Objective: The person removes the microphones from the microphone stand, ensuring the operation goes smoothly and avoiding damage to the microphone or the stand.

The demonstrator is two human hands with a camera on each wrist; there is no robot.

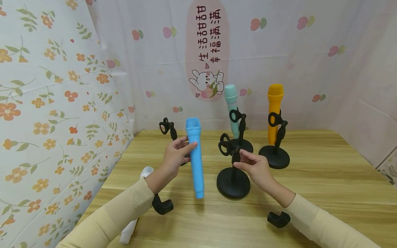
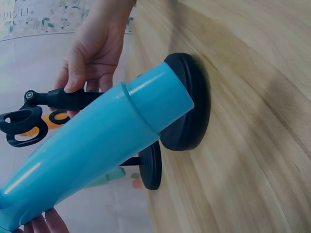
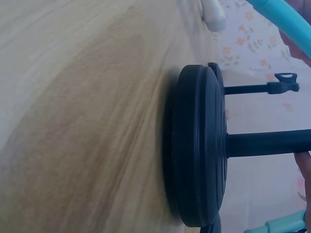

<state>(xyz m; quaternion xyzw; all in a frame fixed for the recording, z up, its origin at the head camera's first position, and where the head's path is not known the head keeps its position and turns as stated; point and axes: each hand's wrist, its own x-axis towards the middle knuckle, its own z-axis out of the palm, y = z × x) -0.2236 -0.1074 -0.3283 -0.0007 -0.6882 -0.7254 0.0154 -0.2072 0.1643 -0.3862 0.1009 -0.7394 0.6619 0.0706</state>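
Nearest me, at left, the sleeve (image 1: 107, 215) crosses the white mic (image 1: 128, 233). I record the left hand (image 1: 176, 155) gripping the blue mic (image 1: 196, 165), nearly upright, above the table (image 1: 214, 224). Rightward, the right hand (image 1: 256, 168) pinches the stand (image 1: 233, 187) between its fingers. Far: the green mic (image 1: 231, 100), then the orange mic (image 1: 274, 104).

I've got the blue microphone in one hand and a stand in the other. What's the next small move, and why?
I'd probably ease the left hand rightward, bringing the blue microphone to the clip on the stand the right hand holds. That clip is empty, while the green microphone and orange microphone sit in theirs.
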